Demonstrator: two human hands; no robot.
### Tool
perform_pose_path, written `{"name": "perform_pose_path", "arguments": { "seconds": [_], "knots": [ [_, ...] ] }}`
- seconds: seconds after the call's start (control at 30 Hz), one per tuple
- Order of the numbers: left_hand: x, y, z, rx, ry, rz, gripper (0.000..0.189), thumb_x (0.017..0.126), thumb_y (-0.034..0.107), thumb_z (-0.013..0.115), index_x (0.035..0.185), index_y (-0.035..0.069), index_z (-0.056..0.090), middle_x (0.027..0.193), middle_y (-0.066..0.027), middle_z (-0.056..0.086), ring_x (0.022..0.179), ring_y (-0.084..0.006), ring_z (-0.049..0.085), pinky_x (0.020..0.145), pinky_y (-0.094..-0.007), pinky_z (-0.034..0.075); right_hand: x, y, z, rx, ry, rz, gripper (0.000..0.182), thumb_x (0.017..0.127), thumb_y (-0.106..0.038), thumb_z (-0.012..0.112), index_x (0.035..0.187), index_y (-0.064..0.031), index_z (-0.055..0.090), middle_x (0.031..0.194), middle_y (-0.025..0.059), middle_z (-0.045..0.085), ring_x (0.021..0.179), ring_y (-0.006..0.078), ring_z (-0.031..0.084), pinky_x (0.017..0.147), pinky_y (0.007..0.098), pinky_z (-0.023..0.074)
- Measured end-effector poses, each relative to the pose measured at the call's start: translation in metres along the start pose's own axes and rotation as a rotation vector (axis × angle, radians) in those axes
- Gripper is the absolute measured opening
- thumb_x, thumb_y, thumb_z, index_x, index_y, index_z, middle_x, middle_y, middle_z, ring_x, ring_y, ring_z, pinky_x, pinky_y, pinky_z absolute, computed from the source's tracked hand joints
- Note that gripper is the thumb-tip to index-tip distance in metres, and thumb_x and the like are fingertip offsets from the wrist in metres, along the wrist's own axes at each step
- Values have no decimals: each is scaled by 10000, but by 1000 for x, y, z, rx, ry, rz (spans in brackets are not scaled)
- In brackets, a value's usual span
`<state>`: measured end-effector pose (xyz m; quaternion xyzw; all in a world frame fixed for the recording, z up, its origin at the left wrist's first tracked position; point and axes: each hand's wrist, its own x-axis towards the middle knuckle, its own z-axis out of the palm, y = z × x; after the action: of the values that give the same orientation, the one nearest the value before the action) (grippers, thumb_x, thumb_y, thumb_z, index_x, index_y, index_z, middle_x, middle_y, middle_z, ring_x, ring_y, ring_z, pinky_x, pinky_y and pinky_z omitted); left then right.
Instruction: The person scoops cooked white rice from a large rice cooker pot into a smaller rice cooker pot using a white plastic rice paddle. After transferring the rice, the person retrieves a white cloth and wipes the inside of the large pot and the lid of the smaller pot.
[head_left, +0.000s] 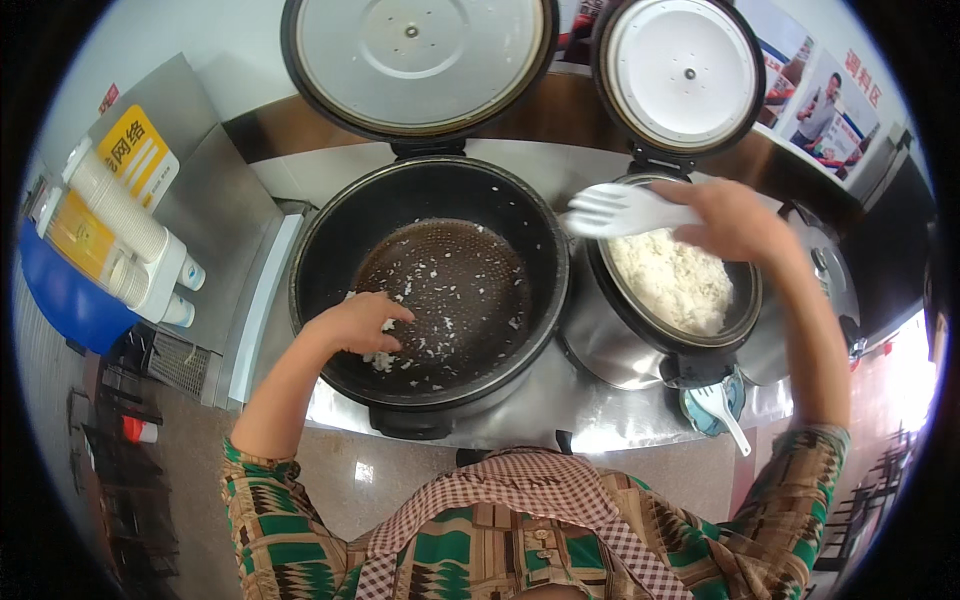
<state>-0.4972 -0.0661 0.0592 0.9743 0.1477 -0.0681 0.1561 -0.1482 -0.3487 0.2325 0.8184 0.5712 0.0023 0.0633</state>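
My left hand (367, 321) reaches into the large black rice cooker pot (429, 180), fingers apart near its left inner wall. Small clumps of cooked rice (381, 361) lie under and beside those fingers. Loose grains are scattered over the pot's brownish bottom. My right hand (731, 217), slightly blurred, grips a white slotted rice paddle (619, 211). It holds the paddle above the smaller rice cooker (626, 345), with the blade pointing left towards the large pot. White cooked rice (667, 281) fills much of the smaller cooker's inner pot.
Both hinged lids, the large (420, 67) and the small (684, 82), stand raised behind. A blue-green dish (694, 412) with a white serving fork (724, 416) sits at the counter's front edge. Paper cups (120, 195) fill a left-side dispenser. A metal pot (825, 262) stands far right.
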Motion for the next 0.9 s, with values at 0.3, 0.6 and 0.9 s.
{"name": "perform_pose_path", "arguments": {
  "seconds": [0.3,0.6,0.9],
  "knots": [
    [-51,-36,-1,-440,1054,-95,275,856,61,626,1129,53,654,1138,-110,650,1091,-229,602,963,-332,447,173,-134,102,-178,-123,-86,374,783,-172,638,1152,-109,638,1080,113,683,1017,264,658,835,389,516],
    [-49,-62,54,-1145,1197,-118,474,949,97,482,1405,-3,402,1483,-131,381,1463,-276,151,1167,-377,111,232,-239,198,340,-95,-146,558,749,-279,714,1286,-185,591,1130,142,662,1045,306,632,930,393,496],
    [-48,-54,50,-1378,1181,-97,477,991,97,413,1447,-9,322,1447,-133,402,1287,-193,434,1076,-311,335,168,-259,129,-63,-227,-718,503,740,-105,626,1232,-212,631,999,88,693,890,270,686,737,399,553]
  ]
}}
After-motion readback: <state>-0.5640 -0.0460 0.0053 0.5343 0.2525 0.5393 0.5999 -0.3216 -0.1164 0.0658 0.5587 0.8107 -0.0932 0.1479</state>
